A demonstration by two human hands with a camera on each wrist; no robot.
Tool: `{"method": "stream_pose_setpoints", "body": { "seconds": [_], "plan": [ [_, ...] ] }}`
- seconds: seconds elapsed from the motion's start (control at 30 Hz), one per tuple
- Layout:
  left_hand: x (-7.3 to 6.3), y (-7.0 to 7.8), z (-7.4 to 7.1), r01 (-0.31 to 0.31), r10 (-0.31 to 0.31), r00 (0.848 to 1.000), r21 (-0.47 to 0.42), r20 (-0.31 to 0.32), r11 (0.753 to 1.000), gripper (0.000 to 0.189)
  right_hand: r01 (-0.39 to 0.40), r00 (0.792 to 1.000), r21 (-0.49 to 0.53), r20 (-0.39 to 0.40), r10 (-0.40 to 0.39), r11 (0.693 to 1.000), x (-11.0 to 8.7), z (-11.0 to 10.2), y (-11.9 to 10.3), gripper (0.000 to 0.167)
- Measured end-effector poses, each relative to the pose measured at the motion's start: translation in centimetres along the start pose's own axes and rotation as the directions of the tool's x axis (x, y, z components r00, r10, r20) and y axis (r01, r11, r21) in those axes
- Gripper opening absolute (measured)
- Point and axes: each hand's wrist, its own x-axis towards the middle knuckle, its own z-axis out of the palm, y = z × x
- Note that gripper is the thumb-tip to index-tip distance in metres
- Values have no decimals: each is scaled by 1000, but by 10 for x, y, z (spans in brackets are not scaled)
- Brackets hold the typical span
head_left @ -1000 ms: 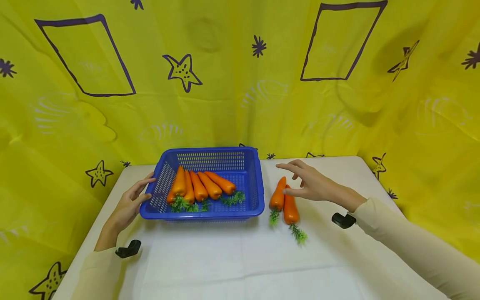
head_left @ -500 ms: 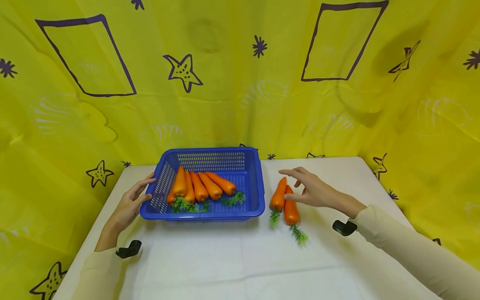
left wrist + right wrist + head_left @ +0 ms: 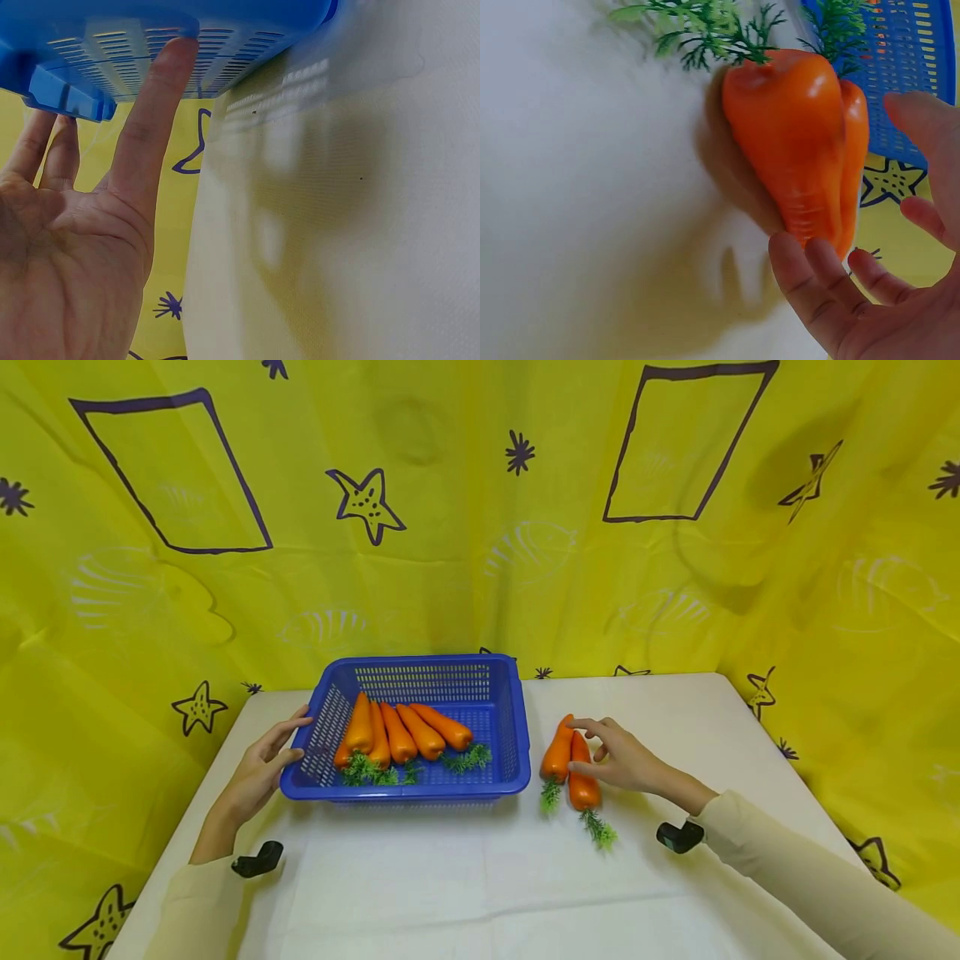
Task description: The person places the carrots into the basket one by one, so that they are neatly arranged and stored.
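A blue plastic basket (image 3: 521,735) holds several orange carrots (image 3: 401,732) with green leafy tops, bunched toward its left side. At its left end my left hand (image 3: 251,777) touches the basket with extended fingers. The left wrist view shows the thumb (image 3: 154,112) straight against the slotted wall. Right of the basket, two carrots lie side by side, the left carrot (image 3: 556,758) and the right carrot (image 3: 582,787). My right hand (image 3: 626,762) hovers over the right carrot, thumb and fingers spread. In the right wrist view, fingertips (image 3: 784,251) are near the tip of the nearer carrot (image 3: 787,127).
White cloth covers the table (image 3: 450,868). Behind it and at both sides hangs a yellow curtain (image 3: 450,568) with printed starfish. A small black device (image 3: 680,837) sits at the right wrist, another device (image 3: 257,859) at the left.
My right hand has moved down and slightly toward me, closer to the two carrots. My left hand, the basket and the carrots stay in place.
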Motion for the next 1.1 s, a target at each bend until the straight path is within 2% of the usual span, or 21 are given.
{"method": "stream_pose_setpoints", "body": {
  "seconds": [0.23,0.47,0.73,0.87,1.1],
  "plan": [
    [0,0,-1,-9,9,1000,7,4,1000,49,-66,998,7,24,66,998,-2,4,3,64],
    [0,-1,-1,-20,19,1000,8,8,1000,48,-115,990,39,90,111,993,-4,4,6,68],
    [0,-1,0,-23,23,1000,5,7,1000,48,-228,963,99,169,209,969,-4,1,4,70],
    [0,-1,0,-18,18,1000,7,5,1000,48,-254,953,118,199,228,960,-5,-2,3,71],
    [1,-2,-1,-4,4,1000,3,2,1000,49,-259,948,131,223,226,957,-4,-5,3,73]
  ]
}}
